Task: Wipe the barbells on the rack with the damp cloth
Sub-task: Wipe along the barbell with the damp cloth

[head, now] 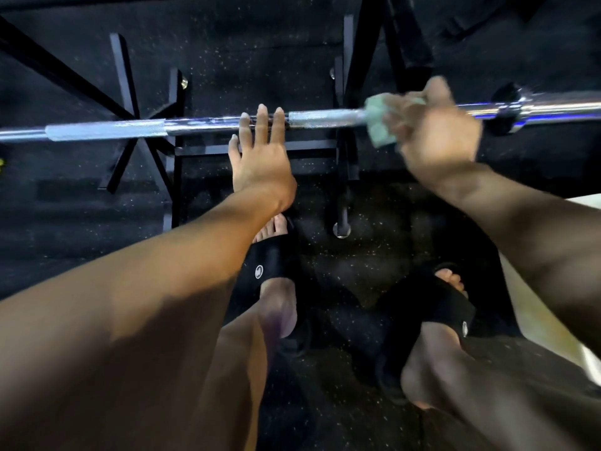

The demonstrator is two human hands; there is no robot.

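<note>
From the head camera, a long chrome steel barbell (227,123) with knurled grip sections lies horizontally across a black metal rack (177,151), above speckled black rubber flooring (65,196). The left hand (260,157) rests on the smooth middle of the bar, its fingers straight and slightly spread, laid over the top and not curled round it. The right hand (435,135), blurred, wraps a pale green damp cloth (379,122) round the bar just inboard of the right collar, fingers curled over the cloth.

The main risk, as I judge it, is the bar rolling or sliding on its supports: a flat steadying hand gives little hold against a hard stroke. A wet bar could also let that palm slip. The feet in black open-toed slide sandals (273,258) stand directly beneath, exposed if the bar drops.
</note>
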